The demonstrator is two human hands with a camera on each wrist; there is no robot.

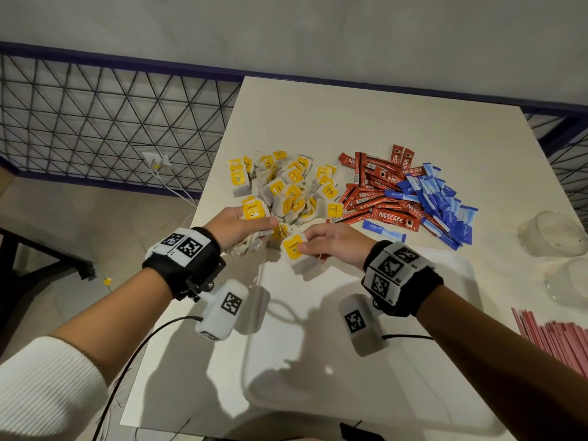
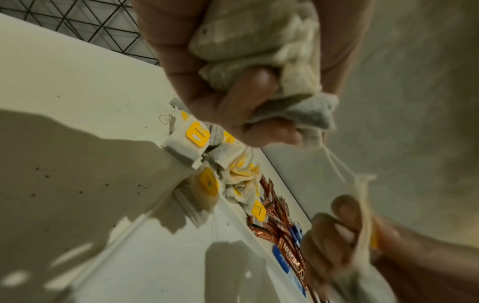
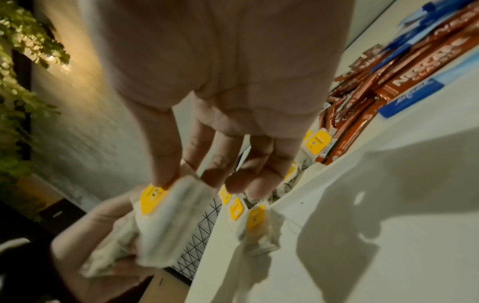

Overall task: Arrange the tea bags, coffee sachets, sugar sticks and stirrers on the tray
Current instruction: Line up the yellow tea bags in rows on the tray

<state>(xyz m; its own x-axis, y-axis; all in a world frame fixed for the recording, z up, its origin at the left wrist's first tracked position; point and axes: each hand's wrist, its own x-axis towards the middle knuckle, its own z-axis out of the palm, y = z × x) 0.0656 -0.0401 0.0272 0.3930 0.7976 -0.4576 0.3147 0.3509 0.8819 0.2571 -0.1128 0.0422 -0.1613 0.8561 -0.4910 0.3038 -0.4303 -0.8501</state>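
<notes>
Our left hand [image 1: 245, 226] grips a bunch of tea bags [image 2: 259, 51] above the counter [image 1: 366, 122]. Our right hand [image 1: 331, 241] pinches one tea bag [image 1: 294, 246] over the white tray [image 1: 451, 268].

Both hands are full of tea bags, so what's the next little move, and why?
Probably lay the right hand's tea bag onto the left hand's bunch. A string links the two, and the white tray below holds nothing visible.

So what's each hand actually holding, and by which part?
The left hand grips a bunch of tea bags round their paper pouches. The right hand pinches one tea bag at its yellow tag end.
</notes>
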